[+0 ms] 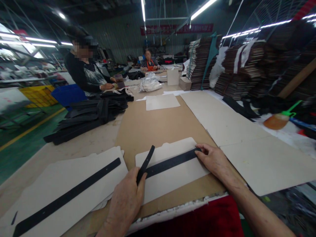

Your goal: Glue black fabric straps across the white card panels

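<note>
Two black strips are at my hands over a pale board point(177, 177). My left hand point(129, 194) is closed round a short black strip point(147, 159), which sticks up at a slant between thumb and fingers. Under it a longer black strip point(170, 162) lies across the board. My right hand point(212, 158) pinches the far right end of that longer strip at the board's upper right edge. To the left, another black strip point(71, 194) with small holes rests on a stack of pale boards point(98, 164).
Black pieces are piled point(91, 113) at the left table edge, with a person point(86, 69) beyond. A pale sheet point(163, 102) lies ahead. Large pale boards point(259, 158) cover the right side, near an amber bottle point(276, 121). Another person point(150, 63) sits at the far end.
</note>
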A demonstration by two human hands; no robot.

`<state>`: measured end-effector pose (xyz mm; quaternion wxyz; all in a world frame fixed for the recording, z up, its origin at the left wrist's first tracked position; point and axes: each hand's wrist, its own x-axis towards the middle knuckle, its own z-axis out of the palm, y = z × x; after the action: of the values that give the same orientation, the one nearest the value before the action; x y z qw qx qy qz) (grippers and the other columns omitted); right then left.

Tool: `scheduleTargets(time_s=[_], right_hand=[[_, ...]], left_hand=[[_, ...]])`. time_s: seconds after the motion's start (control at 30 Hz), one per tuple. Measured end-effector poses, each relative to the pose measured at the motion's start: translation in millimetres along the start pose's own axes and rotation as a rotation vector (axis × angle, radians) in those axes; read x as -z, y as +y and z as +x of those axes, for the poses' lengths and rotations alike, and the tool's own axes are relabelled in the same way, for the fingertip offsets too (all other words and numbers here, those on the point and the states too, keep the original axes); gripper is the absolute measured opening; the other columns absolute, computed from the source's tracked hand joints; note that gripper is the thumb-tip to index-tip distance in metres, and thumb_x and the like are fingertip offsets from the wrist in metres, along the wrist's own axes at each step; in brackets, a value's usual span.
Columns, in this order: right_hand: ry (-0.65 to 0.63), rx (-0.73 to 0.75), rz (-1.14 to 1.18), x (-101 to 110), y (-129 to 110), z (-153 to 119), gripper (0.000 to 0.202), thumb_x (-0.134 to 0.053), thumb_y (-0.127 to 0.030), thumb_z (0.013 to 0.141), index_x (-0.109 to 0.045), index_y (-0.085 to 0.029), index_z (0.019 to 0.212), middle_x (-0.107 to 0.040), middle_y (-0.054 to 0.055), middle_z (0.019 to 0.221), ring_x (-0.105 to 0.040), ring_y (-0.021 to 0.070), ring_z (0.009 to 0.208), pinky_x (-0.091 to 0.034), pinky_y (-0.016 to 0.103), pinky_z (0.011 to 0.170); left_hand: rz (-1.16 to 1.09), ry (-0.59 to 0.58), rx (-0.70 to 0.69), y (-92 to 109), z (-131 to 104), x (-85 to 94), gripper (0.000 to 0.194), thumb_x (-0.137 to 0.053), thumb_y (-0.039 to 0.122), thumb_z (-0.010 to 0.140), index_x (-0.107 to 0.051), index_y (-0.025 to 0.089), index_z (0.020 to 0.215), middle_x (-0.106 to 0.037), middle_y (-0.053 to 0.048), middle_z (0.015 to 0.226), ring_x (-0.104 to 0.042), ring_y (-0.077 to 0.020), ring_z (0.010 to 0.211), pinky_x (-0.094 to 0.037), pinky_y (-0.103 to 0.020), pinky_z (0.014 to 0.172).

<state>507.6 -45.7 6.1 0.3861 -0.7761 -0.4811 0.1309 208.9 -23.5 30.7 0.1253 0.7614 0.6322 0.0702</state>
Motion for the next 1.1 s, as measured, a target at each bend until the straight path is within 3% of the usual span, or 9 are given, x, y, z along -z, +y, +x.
scheduleTargets(time_s=[0.23,0.8,1.1], right_hand=[[-0.003,0.059,-0.102,-4.1,4.5,0.1,0.038,-0.054,-0.041,0.081,-0.074,-0.020,0.105,-0.070,0.002,0.077,-0.061,0.0184,0.065,-0.046,0.030,0.065],[-0.004,0.142,-0.150,-7.2,6.5,-0.8,0.030,-0.054,-0.033,0.083,-0.073,-0.023,0.105,-0.074,0.005,0.095,-0.068,0.0215,0.084,-0.052,0.036,0.081],[0.013,0.179,-0.115,-7.2,7.2,-3.8,0.027,-0.054,-0.029,0.086,-0.071,-0.021,0.105,-0.072,0.005,0.098,-0.067,0.0194,0.082,-0.052,0.033,0.080]], left_hand=[[0.044,0.034,-0.023,-1.0,0.8,-5.2,0.029,-0.034,0.032,0.100,-0.057,0.017,0.111,-0.071,-0.012,0.104,-0.069,-0.0282,0.098,-0.049,-0.036,0.082],[0.047,0.058,-0.025,-6.4,1.6,-12.6,0.032,-0.031,0.035,0.099,-0.057,0.021,0.110,-0.072,-0.010,0.106,-0.071,-0.0273,0.095,-0.052,-0.035,0.079],[0.001,0.027,-0.033,-19.8,5.6,-19.1,0.034,-0.030,0.039,0.097,-0.057,0.024,0.111,-0.072,-0.007,0.105,-0.071,-0.0273,0.093,-0.054,-0.036,0.079]])
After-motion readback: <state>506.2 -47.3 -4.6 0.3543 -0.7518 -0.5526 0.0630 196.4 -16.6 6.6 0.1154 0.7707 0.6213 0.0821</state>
